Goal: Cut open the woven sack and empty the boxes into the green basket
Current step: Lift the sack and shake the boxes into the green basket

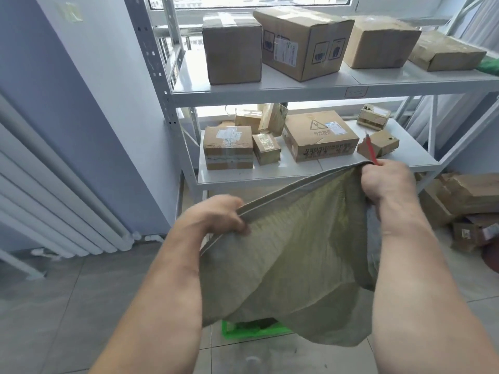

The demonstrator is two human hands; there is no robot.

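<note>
Gripping the woven sack (291,252), left hand (216,214) and right hand (386,182) raised.

The woven sack (291,238) is showing a coarse, matt olive weave with a stitched hem. The green basket (243,330) is looking like glossy plastic. Boxes (320,134) are showing matt brown cardboard under shiny tape. The shelf (270,89) is gleaming as smooth white-painted metal above matt grey floor tiles (54,292).
</note>
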